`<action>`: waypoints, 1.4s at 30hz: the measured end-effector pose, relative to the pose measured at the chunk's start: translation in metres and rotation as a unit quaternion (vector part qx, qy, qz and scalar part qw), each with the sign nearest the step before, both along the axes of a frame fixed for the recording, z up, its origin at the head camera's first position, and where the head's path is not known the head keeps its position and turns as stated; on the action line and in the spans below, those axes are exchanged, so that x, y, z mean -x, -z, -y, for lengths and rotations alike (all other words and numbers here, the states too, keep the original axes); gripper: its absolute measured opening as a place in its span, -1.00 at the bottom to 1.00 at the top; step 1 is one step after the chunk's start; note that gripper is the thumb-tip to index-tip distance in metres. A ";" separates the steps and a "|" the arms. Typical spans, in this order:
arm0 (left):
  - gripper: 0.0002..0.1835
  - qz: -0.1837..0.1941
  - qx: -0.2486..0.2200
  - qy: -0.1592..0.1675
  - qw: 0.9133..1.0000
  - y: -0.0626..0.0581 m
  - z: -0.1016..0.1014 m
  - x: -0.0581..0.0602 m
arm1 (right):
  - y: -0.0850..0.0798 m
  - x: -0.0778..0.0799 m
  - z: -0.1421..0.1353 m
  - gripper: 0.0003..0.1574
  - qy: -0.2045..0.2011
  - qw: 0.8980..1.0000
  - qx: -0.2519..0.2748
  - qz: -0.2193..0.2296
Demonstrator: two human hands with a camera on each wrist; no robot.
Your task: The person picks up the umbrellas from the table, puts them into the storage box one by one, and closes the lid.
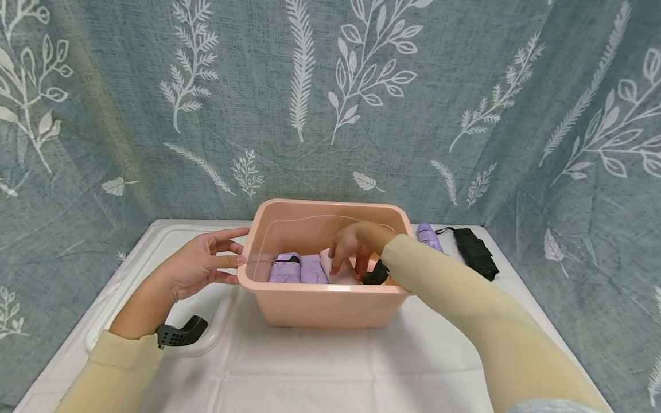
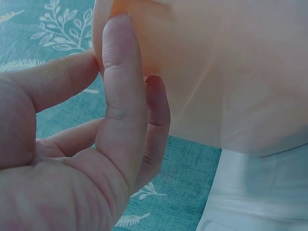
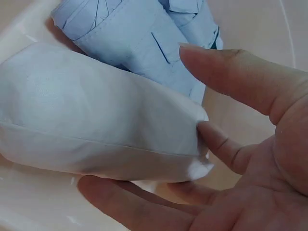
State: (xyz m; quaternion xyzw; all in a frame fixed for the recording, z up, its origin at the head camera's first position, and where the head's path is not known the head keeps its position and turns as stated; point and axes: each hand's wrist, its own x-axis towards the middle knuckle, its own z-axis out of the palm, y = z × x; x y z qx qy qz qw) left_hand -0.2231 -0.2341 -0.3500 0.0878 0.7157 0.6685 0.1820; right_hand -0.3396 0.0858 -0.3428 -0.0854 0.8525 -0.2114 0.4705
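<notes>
A peach plastic bin (image 1: 325,304) stands on the white-covered table. My left hand (image 1: 206,258) is at its left rim, thumb and fingertips touching the side with the fingers spread. My right hand (image 1: 356,244) reaches down inside the bin. In the right wrist view its fingers rest at the end and lower side of a pale, soft cylindrical bundle (image 3: 96,110), and the thumb stands apart from it. Next to that bundle lie two lavender folded umbrellas (image 1: 286,271), one with a black strap; in the right wrist view the lavender fabric (image 3: 144,43) looks bluish.
Right of the bin lie a lavender folded umbrella (image 1: 428,236) and a black folded umbrella (image 1: 475,252) with a wrist loop. A white lid (image 1: 198,346) lies flat at the left, under the left forearm. A patterned grey-green curtain (image 1: 248,86) closes off the back and sides.
</notes>
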 end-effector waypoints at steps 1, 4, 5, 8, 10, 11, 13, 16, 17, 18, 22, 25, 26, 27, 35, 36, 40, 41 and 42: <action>-0.13 0.000 0.000 0.001 1.000 0.000 0.000 0.000 | 0.000 0.000 0.000 -0.45 0.000 1.000 -0.004 0.002; -0.12 -0.001 0.004 0.001 1.000 0.000 -0.001 0.000 | -0.001 -0.001 -0.001 -0.55 0.012 1.000 -0.008 0.010; -0.12 0.000 0.005 0.001 1.000 0.000 -0.001 0.000 | -0.001 -0.002 -0.002 -0.53 0.019 1.000 -0.006 0.011; -0.13 0.001 0.006 0.001 1.000 -0.001 -0.002 0.001 | -0.001 -0.003 -0.005 -0.43 0.044 0.999 0.006 0.015; -0.13 0.003 0.003 0.002 1.000 -0.001 -0.003 0.002 | -0.001 -0.004 -0.008 -0.38 0.061 0.998 0.010 0.013; -0.13 0.003 0.002 0.003 1.000 -0.001 -0.003 0.002 | 0.000 -0.004 -0.008 -0.38 0.065 0.998 0.012 0.013; -0.13 0.003 0.002 0.004 1.000 -0.002 -0.004 0.002 | 0.001 -0.004 -0.010 -0.39 0.062 0.998 0.023 0.015; -0.12 0.004 0.005 0.001 1.000 -0.002 -0.003 0.002 | 0.004 -0.004 -0.008 -0.26 0.047 0.996 0.063 0.031; -0.12 0.004 0.006 0.000 1.000 -0.003 -0.003 0.002 | 0.005 -0.003 -0.008 -0.16 0.045 0.995 0.076 0.039; -0.12 0.003 0.007 0.000 1.000 -0.003 -0.003 0.002 | 0.006 -0.002 -0.007 -0.06 0.047 0.994 0.083 0.044; -0.12 0.002 0.011 -0.002 1.000 -0.004 -0.002 0.001 | 0.011 0.003 -0.001 0.19 0.065 0.990 0.103 0.078; -0.12 0.003 0.014 -0.004 1.000 -0.004 -0.002 0.000 | 0.014 0.006 0.003 0.12 0.076 0.988 0.102 0.091; -0.12 0.003 0.016 -0.005 1.000 -0.004 -0.002 0.000 | 0.014 0.007 0.004 0.10 0.079 0.987 0.101 0.092; -0.12 0.002 0.017 -0.005 1.000 -0.004 -0.002 0.000 | 0.015 0.008 0.005 0.08 0.081 0.987 0.099 0.092; -0.13 0.001 0.022 -0.009 1.000 -0.003 -0.001 -0.001 | 0.018 0.009 0.009 0.16 0.105 0.983 0.110 0.105; -0.13 0.000 0.021 -0.008 1.000 -0.003 0.000 -0.001 | 0.019 0.009 0.009 0.17 0.108 0.982 0.111 0.105; -0.13 -0.002 0.012 -0.003 1.000 -0.002 0.000 -0.001 | 0.019 0.008 0.009 0.15 0.117 0.981 0.111 0.105; -0.14 -0.004 0.010 -0.001 1.000 -0.001 0.000 -0.001 | 0.019 0.008 0.009 0.14 0.120 0.981 0.111 0.107; -0.14 -0.004 0.009 0.000 1.000 -0.001 0.000 -0.001 | 0.019 0.008 0.009 0.13 0.120 0.980 0.111 0.110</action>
